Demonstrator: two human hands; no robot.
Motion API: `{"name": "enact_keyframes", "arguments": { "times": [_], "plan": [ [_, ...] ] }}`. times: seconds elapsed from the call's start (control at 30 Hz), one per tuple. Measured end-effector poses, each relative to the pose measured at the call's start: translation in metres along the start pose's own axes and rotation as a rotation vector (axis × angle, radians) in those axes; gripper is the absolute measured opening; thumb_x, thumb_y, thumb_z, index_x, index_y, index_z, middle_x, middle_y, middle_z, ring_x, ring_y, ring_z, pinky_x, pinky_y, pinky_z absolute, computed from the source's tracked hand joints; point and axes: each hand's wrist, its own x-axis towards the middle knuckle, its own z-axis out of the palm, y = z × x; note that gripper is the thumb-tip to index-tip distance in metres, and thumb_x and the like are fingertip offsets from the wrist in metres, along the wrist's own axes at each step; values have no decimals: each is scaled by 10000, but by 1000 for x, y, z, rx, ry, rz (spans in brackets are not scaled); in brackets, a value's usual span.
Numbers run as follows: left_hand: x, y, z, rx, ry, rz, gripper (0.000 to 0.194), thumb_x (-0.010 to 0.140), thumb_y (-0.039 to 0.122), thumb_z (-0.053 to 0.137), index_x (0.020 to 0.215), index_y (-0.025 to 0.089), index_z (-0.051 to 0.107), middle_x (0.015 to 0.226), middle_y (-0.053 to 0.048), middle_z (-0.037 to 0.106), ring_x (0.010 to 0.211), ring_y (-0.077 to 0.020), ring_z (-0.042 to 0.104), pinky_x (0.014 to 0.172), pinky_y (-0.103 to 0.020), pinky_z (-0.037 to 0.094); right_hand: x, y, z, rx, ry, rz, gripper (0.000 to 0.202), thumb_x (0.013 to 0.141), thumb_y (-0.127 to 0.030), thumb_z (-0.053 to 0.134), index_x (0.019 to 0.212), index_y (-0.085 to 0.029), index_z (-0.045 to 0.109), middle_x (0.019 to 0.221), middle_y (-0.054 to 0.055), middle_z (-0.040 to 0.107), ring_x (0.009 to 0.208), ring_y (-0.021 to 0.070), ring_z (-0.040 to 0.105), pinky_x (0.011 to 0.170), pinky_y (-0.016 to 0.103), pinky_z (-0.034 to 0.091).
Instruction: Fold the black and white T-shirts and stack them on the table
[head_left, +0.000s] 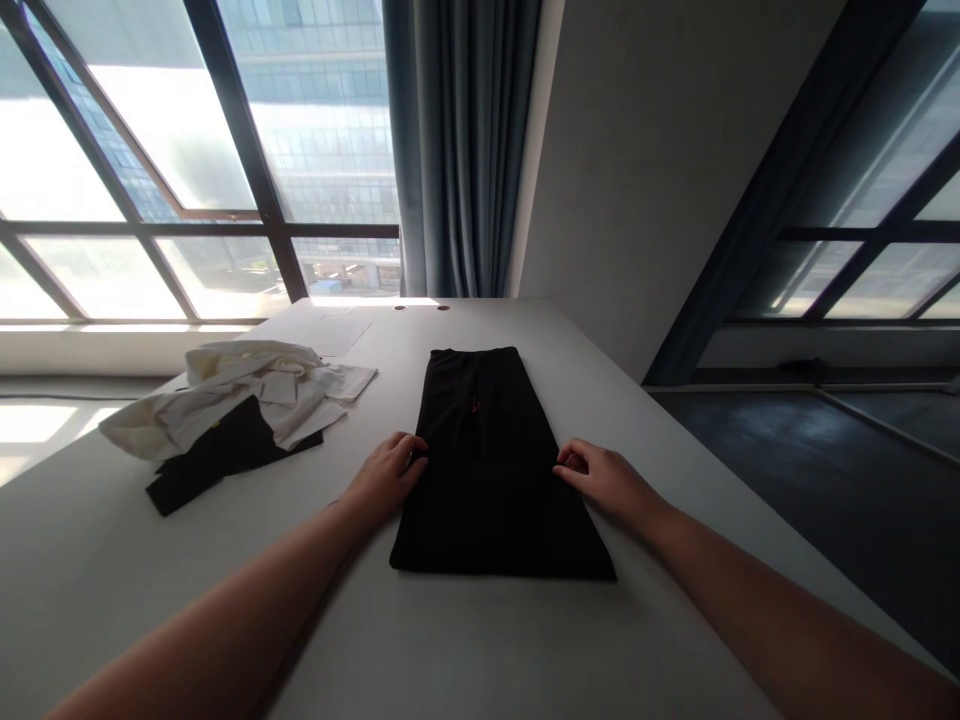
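A folded black garment (487, 510), which looks like trousers, lies flat on the white table in front of me. It carries a small red mark in its upper half, and a fold edge crosses it at the level of my hands. My left hand (390, 468) pinches its left side edge between thumb and fingers. On the opposite side edge, my right hand (600, 478) does the same, with its fingers curled. What exactly lies between the fingertips is partly hidden.
A crumpled heap of white cloth (247, 385) lies to the left, partly over a black cloth piece (225, 450). The white table (480, 650) reaches back to a grey-blue curtain (465, 150) and large windows (322, 130). Its right edge borders dark floor (810, 450).
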Motion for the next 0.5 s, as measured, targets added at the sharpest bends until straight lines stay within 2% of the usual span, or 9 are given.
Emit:
{"name": "enact_keyframes", "arguments": {
  "times": [0.1,0.2,0.27,0.37,0.5],
  "plan": [
    [13,-8,-2,11,-34,84,390,1041,420,458,1345,249,632,1474,-79,588,1344,-271,562,1175,-439,411,5,1,5,-39,49,-32,282,910,-476,585,934,-213,684,810,30,676,766,207,621,723,323,429],
    [41,-20,-2,60,-90,102,467,1069,449,393,1467,284,573,1627,-48,471,1459,-278,477,1222,-460,355,29,10,12,-25,152,-129,313,956,-451,531,948,-196,714,953,80,710,928,242,645,858,356,478],
    [66,-29,1,109,-123,86,486,1080,455,363,1498,301,556,1663,-35,430,1480,-285,459,1237,-473,325,56,20,14,-38,203,-163,320,980,-410,518,1019,-183,740,1075,109,722,1046,257,644,980,377,475],
    [108,-42,10,159,-99,20,518,1088,472,355,1539,287,531,1680,-64,403,1487,-307,450,1243,-479,303,105,32,16,-125,225,-94,356,1024,-346,493,1213,-180,744,1278,117,712,1227,276,609,1125,409,414],
    [166,-60,19,186,-69,-111,556,1073,531,377,1550,290,528,1639,-89,467,1532,-332,383,1260,-512,257,171,40,20,-134,131,-38,454,1079,-387,439,1433,-207,657,1467,84,626,1399,283,527,1202,421,374]
  ]
}}
